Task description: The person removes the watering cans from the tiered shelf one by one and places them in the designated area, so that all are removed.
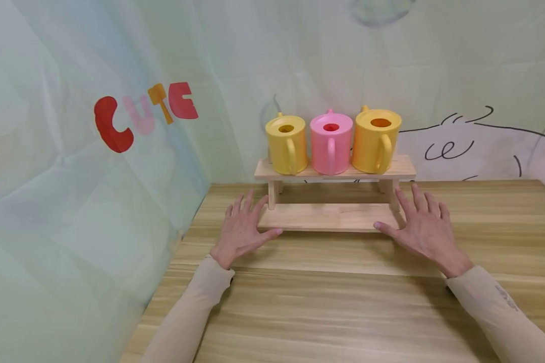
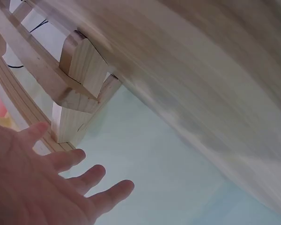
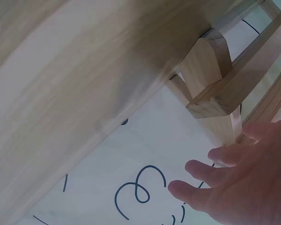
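Note:
A two-tier wooden shelf (image 1: pixel 327 217) stands on the table between my two hands. My left hand (image 1: pixel 241 228) is at its left end, fingers spread and straight, thumb by the lower board's front corner. At the right end my right hand (image 1: pixel 424 229) is spread the same way, with its thumb overlapping the lower board. On the upper board (image 1: pixel 263 170) stand a smaller yellow can (image 1: pixel 279 151), a pink can (image 1: pixel 321 151) and a larger yellow can (image 1: pixel 365 148). Each has a handle facing me and a round hole in its top.
The wood-grain table (image 1: pixel 318 312) reaches a pale cloth backdrop (image 1: pixel 245 70) behind the shelf. Cloth also hangs along the left side, with the letters CUTE (image 1: pixel 113 126) on it. A line drawing (image 1: pixel 449 148) marks the backdrop at the right.

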Available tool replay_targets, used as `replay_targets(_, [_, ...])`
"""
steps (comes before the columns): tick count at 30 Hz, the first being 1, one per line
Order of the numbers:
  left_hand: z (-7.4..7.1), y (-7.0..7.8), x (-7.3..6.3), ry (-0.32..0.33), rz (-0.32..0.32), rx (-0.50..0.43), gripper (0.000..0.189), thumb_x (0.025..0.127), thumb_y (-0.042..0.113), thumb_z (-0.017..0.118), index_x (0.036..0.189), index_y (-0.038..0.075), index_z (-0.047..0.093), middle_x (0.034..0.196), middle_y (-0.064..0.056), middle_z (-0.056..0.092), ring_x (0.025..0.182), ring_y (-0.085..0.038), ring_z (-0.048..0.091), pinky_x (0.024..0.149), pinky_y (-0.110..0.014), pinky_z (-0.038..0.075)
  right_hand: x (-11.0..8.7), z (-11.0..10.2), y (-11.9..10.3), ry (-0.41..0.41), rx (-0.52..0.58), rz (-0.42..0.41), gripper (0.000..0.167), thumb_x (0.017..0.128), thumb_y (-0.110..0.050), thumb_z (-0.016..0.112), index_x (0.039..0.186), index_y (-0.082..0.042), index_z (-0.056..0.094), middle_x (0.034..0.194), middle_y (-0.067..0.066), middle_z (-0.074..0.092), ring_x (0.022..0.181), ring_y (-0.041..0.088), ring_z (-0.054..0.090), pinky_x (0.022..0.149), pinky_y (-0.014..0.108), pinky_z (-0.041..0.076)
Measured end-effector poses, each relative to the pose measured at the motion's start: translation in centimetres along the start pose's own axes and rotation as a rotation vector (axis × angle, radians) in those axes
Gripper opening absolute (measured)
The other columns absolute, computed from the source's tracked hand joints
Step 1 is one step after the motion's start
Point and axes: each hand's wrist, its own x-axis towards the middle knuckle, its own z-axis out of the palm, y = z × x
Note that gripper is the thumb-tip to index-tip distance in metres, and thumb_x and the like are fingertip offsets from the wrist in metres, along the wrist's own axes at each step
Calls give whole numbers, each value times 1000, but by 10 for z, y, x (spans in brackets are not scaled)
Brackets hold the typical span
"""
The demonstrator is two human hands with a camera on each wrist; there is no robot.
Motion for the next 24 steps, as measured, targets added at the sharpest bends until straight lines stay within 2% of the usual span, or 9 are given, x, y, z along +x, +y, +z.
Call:
replay_targets(3, [0, 0, 1, 18, -10, -25, 98, 94, 75, 64, 170, 20, 38, 179, -22, 28, 166, -52, 25, 132, -78, 28, 0, -2, -1, 15, 8, 7, 111, 96, -82, 58, 175, -14, 20, 177, 36, 17, 155, 67, 24, 122, 86, 23])
replay_targets(7, [-3, 1, 4, 66, -32, -92, 93, 95, 71, 66, 166, 14, 44, 173, -20, 41, 158, -50, 39, 126, -75, 41, 1, -5, -2, 33, 52, 25, 111, 96, -81, 60, 172, -7, 26, 174, 37, 22, 152, 67, 27, 120, 87, 26])
replay_targets(11, [-6, 3, 5, 113, -70, -160, 88, 96, 65, 69, 161, 8, 49, 162, -20, 54, 148, -47, 51, 118, -68, 52, 1, -9, -6, 83, 123, 42, 107, 95, -78, 66, 164, 0, 38, 166, 38, 36, 146, 65, 35, 114, 85, 33])
replay_targets(15, [-8, 4, 5, 135, -127, -245, 82, 97, 60, 71, 158, 8, 52, 155, -21, 60, 143, -44, 55, 112, -66, 56, 1, -14, -11, 140, 191, 52, 100, 95, -72, 71, 157, 3, 47, 155, 38, 48, 140, 63, 43, 111, 82, 39])
replay_targets(19, [-10, 4, 5, 129, -194, -334, 81, 96, 57, 74, 158, 10, 52, 152, -21, 61, 138, -42, 59, 109, -63, 58, 1, -20, -15, 156, 267, 83, 95, 97, -67, 72, 155, 5, 49, 152, 37, 51, 139, 60, 46, 111, 79, 43])
replay_targets(24, [-9, 4, 5, 120, -271, -414, 78, 96, 53, 76, 157, 11, 53, 149, -21, 61, 130, -41, 64, 107, -59, 59, -1, -26, -21, 199, 405, 124, 81, 101, -55, 74, 149, 6, 52, 144, 32, 58, 132, 51, 53, 105, 70, 51])
